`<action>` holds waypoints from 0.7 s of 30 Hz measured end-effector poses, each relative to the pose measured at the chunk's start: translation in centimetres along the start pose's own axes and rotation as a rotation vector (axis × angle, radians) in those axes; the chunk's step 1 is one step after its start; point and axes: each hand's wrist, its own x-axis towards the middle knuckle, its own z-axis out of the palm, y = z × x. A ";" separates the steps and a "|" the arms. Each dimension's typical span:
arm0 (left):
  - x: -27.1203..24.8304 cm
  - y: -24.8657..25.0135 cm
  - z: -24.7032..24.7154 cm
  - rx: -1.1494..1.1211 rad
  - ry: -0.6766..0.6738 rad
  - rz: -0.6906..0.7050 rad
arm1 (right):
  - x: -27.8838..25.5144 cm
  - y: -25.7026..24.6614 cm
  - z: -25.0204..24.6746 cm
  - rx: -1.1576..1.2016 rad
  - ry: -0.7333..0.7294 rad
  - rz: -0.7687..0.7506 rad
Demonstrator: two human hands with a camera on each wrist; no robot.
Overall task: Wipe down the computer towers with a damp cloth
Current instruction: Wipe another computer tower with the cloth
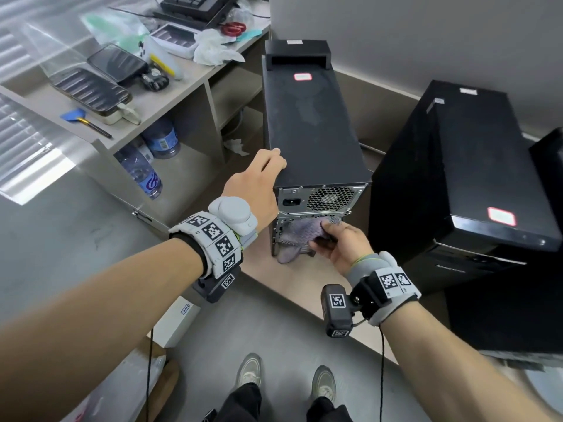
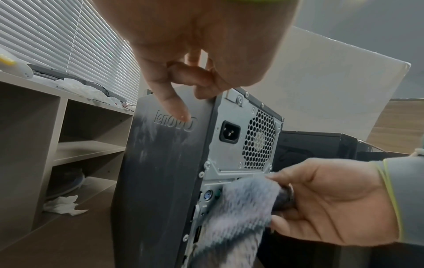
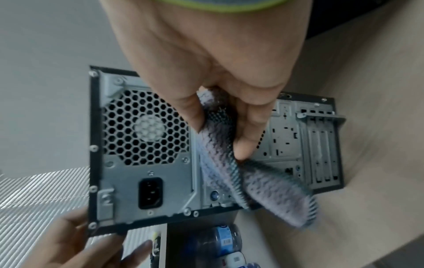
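Head view: left hand (image 1: 257, 181) grips tower (image 1: 310, 129) top edge; right hand (image 1: 344, 245) at 5 o'clock pinches cloth (image 1: 300, 237) against rear panel.

Head view, centre: tower (image 1: 307, 129) stands upright on the floor, rear panel (image 1: 316, 197) facing the person. Second tower (image 1: 463, 166) at 3 o'clock from it, just beside, apart. Desk (image 1: 182, 83) at 9 to 10 o'clock of the first tower; keyboard (image 1: 195, 4) at the desk's far end, phone (image 1: 117, 63) nearer. Bottles (image 1: 160, 138) on the shelf under the desk. Left hand (image 1: 259, 181) on the tower's top, at its near left corner. Right hand (image 1: 344, 242) with cloth (image 1: 301, 236) against the rear panel, below the fan grille (image 1: 330, 197).
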 end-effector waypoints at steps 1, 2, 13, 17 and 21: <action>0.0 0.0 -0.1 0.002 -0.002 -0.003 | -0.2 -0.2 -0.1 -0.006 -0.003 -0.016; 0.0 0.1 -0.2 0.005 -0.005 -0.008 | -0.3 -0.1 -0.2 -0.036 -0.006 -0.010; 0.1 0.6 0.3 0.029 -0.031 -0.029 | -0.7 -1.0 -0.4 -0.158 0.091 -0.053; -0.1 0.4 0.2 0.043 -0.022 -0.046 | -1.0 -1.7 0.0 -0.221 0.043 -0.165; -0.1 0.5 0.1 0.032 -0.028 -0.027 | -1.4 0.3 -1.2 -0.324 0.080 0.025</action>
